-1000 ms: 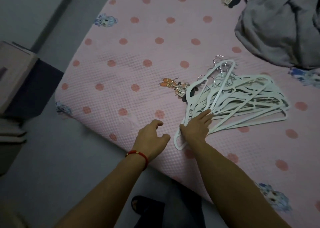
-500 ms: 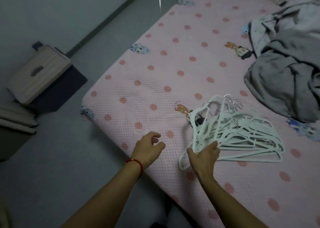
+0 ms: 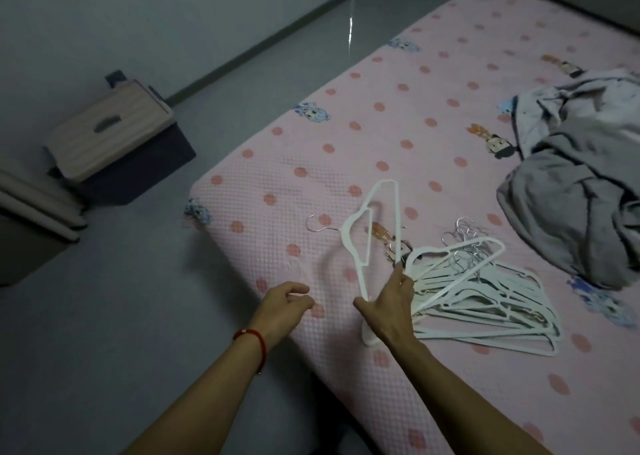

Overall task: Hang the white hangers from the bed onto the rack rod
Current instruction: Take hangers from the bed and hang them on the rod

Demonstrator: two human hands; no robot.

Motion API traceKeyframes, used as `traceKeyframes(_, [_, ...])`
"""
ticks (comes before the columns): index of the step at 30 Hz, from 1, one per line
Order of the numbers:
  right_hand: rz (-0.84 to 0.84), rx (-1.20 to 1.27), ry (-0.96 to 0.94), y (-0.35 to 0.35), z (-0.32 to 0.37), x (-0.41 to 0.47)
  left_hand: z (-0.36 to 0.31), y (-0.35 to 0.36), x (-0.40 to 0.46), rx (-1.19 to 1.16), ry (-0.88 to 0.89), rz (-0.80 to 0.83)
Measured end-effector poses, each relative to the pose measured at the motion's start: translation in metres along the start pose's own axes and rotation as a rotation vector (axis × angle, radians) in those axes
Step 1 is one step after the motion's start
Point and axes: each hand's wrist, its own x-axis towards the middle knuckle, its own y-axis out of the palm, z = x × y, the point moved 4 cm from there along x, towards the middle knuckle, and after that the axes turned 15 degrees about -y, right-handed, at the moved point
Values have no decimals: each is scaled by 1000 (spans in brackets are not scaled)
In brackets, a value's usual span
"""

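The right hand (image 3: 387,307) grips a few white hangers (image 3: 369,236) by one end, lifting them off the pile (image 3: 485,309) on the bed (image 3: 398,136) just right of it; the left hand (image 3: 285,304) hovers nearby, loosely curled, empty

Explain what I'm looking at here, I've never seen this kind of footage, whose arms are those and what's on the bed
No machine here: a camera worn on a person's head looks down at their own arms. The right hand grips a few white hangers, raised at one end above the bed with its pink dotted cover. The rest of the pile of hangers lies flat beside it. The left hand, with a red bracelet at the wrist, hovers loosely curled, holding nothing. Crumpled grey bedding lies farther back.
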Motion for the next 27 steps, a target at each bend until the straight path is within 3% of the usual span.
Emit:
traceKeyframes(4, [257,171,-138,26,56,-5,11,-35,-10,-312,-61,20])
traceKeyframes(8, [617,412,-252,57,147,-27,32,-97,-37,-691,-44,84])
traceKeyframes(12, [918,478,-377,100,251,-74,83,-179,-84,-1005,-48,-48])
traceKeyframes(18, [1422,427,-556,190,369,-193,217,-280,-164,-1428,146,-257])
traceKeyframes(23, [1559,256,-814,253,433,-315,350,-342,-237,-1577,244,-478])
traceKeyframes(27, [1399,203,-1247,301,493,-417,457,-378,-292,-1621,260,-681])
